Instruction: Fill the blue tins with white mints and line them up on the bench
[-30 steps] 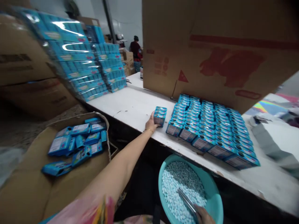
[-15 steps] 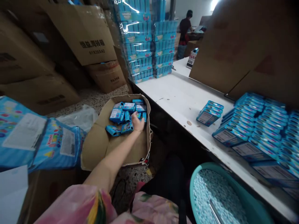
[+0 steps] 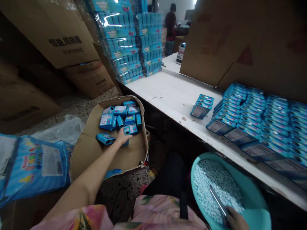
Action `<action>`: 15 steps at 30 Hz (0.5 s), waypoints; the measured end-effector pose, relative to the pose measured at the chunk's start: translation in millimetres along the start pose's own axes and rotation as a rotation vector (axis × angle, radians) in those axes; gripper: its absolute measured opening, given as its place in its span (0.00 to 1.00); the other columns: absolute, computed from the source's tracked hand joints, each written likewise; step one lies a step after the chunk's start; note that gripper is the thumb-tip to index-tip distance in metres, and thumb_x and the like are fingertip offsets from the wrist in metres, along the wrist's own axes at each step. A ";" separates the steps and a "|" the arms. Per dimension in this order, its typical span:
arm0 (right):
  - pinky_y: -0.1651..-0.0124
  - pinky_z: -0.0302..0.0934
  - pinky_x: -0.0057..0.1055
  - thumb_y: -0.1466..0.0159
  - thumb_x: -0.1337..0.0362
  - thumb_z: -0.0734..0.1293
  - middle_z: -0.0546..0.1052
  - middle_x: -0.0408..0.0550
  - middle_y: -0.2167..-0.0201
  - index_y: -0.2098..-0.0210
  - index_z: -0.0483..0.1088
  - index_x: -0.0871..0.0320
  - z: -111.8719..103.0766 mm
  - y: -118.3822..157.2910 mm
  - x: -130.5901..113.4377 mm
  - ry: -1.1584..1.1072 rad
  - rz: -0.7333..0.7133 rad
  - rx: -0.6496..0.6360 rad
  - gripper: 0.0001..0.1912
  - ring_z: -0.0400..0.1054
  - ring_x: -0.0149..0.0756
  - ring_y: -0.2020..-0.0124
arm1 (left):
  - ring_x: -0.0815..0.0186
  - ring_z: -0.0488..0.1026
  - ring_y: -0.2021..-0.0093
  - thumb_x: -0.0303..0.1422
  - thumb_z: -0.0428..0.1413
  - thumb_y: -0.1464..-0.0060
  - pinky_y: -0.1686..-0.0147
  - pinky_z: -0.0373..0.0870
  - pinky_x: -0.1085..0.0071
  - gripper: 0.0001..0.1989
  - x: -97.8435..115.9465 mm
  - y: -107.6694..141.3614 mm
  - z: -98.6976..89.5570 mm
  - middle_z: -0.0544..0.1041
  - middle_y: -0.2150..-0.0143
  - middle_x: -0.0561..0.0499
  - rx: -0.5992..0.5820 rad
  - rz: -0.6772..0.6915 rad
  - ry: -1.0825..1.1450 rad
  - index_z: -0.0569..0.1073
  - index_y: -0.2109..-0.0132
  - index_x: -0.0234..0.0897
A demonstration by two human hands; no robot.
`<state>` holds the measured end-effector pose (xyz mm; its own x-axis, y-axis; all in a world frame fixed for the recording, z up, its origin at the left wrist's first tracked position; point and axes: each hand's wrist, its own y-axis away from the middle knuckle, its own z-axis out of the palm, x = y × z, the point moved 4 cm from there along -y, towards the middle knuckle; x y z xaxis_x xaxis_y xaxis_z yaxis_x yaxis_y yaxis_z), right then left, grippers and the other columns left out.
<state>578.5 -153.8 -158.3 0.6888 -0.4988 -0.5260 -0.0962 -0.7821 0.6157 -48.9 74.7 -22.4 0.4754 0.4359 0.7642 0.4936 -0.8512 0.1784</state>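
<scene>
My left hand reaches into a cut-down cardboard box and grips a small blue candy box. Several more small blue boxes lie loosely heaped just beyond it, one with an open end. At the lower right, my right hand is closed around the near end of a shiny metal rod-like tool; its exact kind is unclear. The tool rests among pale blue candies in a teal basin.
Rows of blue boxes stand on the white table, with a small group apart. Wrapped stacks rise at its far end. A cardboard panel stands behind. Blue bags lie left; a person works beyond.
My left hand has drawn nearer and now holds a small blue box. My right hand has come into view on the metal tool. The view has shifted right.
</scene>
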 end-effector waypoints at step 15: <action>0.63 0.55 0.28 0.40 0.72 0.50 0.69 0.52 0.58 0.55 0.67 0.59 -88.6 47.4 -40.9 0.470 0.131 0.481 0.20 0.65 0.34 0.63 | 0.52 0.66 0.52 0.46 0.62 0.72 0.56 0.64 0.51 0.45 106.3 270.3 161.3 0.62 0.46 0.41 -1.307 0.298 0.338 0.53 0.44 0.48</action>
<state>609.5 -137.3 -55.6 0.8781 -0.4703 -0.0875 -0.4334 -0.8596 0.2707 252.5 -61.9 7.1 0.1504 0.2591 0.9541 -0.7186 -0.6342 0.2855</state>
